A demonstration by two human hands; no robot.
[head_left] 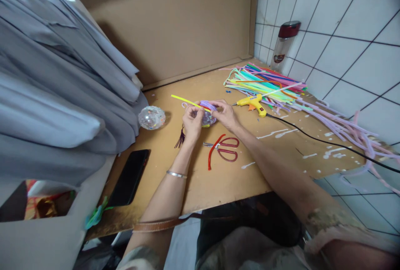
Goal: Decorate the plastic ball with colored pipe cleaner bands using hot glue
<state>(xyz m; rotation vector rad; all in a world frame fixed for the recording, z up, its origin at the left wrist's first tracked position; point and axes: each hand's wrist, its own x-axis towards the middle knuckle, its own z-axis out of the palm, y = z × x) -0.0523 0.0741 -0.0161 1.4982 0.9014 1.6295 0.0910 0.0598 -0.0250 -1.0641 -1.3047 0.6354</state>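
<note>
Between my two hands is a small ball (208, 119) wrapped in purple, red and yellow fuzzy strips. My left hand (192, 122) pinches a yellow pipe cleaner (184, 100) against the ball, with its free end sticking out to the left. My right hand (226, 116) grips the ball's right side, fingers curled over its top. A dark tassel (180, 137) hangs below my left hand. Just under the ball lie scissors with red handles (228, 156), a short red pipe cleaner (210, 159) crossing their blades.
Left of my hands stands a clear ball with coloured specks (151, 118). A black phone (129, 177) lies near the front edge. At right are a yellow glue gun (254, 102) with a black cord, a heap of pipe cleaners (265, 80) and a bottle (284, 45). Grey cloth (62, 74) hangs left.
</note>
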